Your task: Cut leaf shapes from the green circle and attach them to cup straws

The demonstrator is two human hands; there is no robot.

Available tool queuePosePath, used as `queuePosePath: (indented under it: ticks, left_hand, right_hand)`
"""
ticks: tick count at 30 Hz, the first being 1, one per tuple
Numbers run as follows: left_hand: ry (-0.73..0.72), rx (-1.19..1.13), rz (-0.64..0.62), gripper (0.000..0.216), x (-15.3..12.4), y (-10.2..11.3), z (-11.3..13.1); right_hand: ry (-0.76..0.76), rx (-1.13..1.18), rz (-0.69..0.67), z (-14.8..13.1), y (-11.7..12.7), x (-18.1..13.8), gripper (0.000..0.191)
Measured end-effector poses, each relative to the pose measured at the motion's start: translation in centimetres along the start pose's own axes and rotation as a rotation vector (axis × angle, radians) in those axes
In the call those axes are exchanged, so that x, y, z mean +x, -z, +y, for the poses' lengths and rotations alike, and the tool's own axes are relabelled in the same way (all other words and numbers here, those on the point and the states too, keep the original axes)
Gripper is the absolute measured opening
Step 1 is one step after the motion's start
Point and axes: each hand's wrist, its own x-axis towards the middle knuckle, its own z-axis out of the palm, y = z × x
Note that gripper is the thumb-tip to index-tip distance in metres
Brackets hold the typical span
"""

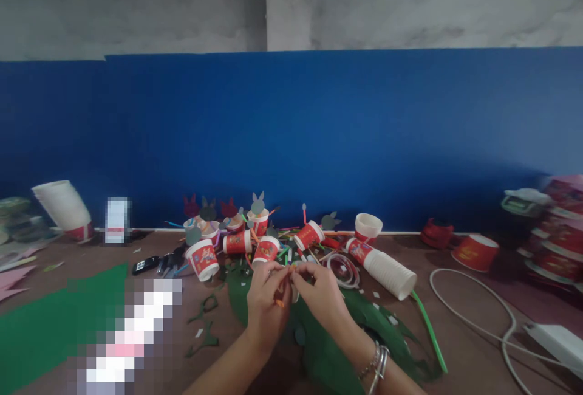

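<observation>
Both hands meet over the middle of the table, fingertips pinched together. My left hand (268, 301) is closed around a thin orange piece (279, 304), perhaps a straw, whose end pokes out below the fingers. My right hand (319, 295) pinches at the same spot; what lies between its fingertips is too small and hidden to name. Under the hands lies cut green paper (328, 346) with small white scraps on it. Just beyond them, a red and white paper cup (266, 250) stands tilted, and another paper cup (203, 260) leans to the left.
Behind are cups with rabbit-shaped cutouts (258, 203) and a heap of straws. A stack of paper cups (387, 270) lies to the right, beside a coiled clear tube (341, 270). A white cable (473, 276) loops farther right. Green sheet (54, 316) and scissors (170, 261) are left.
</observation>
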Motion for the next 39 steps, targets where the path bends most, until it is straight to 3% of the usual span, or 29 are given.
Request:
queuePosePath:
  ticks: [4, 9, 15, 20, 25, 32, 39]
  left_hand:
    - [0.139, -0.086, -0.032, 0.017, 0.4, -0.2, -0.4]
    - [0.266, -0.155, 0.122, 0.017, 1.8, 0.3, -1.6]
    - [0.384, -0.213, 0.146, 0.014, 2.0, 0.7, -2.8]
    - [0.426, -0.24, 0.137, 0.015, 1.7, 0.7, -3.1]
    - [0.426, -0.255, 0.137, 0.014, 1.8, 0.7, -3.1]
    - [0.437, -0.25, 0.146, 0.014, 1.7, 0.6, -3.2]
    - [0.451, -0.271, 0.135, 0.013, 1.8, 0.6, -3.1]
  right_hand:
    - [0.024, -0.052, 0.025, 0.4, 0.6, 0.5, 0.015]
    - [-0.013, -0.235, 0.059, 2.3, 2.1, 1.8, 0.013]
    - [-0.074, -0.733, -0.206, 3.7, 2.9, 1.9, 0.019]
    - [-0.025, -0.78, -0.337, 2.7, 2.1, 1.0, 0.023]
    - [-0.012, -0.985, -0.37, 1.7, 1.5, 0.4, 0.024]
    - [0.127, -0.598, -0.62, 2.7, 0.7, -0.5, 0.023]
    - [0.12, -0.613, -0.718, 2.3, 1.2, -0.9, 0.024]
